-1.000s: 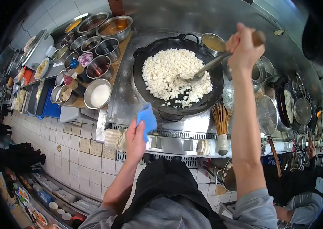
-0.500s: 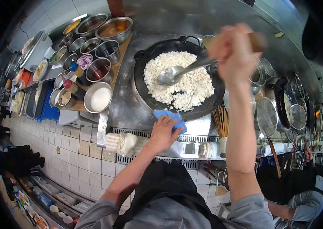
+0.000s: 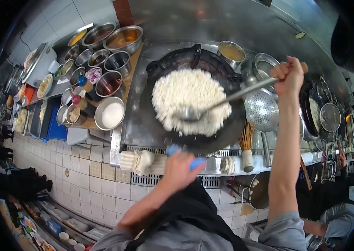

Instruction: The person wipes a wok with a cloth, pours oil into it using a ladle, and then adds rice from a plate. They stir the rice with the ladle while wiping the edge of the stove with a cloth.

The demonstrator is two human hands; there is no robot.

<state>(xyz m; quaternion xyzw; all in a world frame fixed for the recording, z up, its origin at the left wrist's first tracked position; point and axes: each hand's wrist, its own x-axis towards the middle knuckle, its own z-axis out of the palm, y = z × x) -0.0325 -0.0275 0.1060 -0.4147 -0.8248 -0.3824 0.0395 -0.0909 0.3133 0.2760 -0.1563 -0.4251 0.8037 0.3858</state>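
A black wok sits on the steel stove with a broad heap of white rice in it, smeared by motion. At the wok's near edge my left hand is closed on a folded blue cloth; whether it grips the wok's rim or handle through the cloth is hidden. My right hand is wrapped round the end of a long-handled metal ladle. The ladle's bowl rests low in the rice, near its front part.
Metal bowls of sauces and ingredients, including a bowl of white powder, crowd the left counter. To the right are a perforated strainer, a bamboo brush and a container of yellowish liquid. A co-worker is at far right.
The wok has come toward me with my left hand and the cloth, baring the burner rim behind it. My right hand has moved right and nearer, drawing the ladle's bowl lower in the rice.
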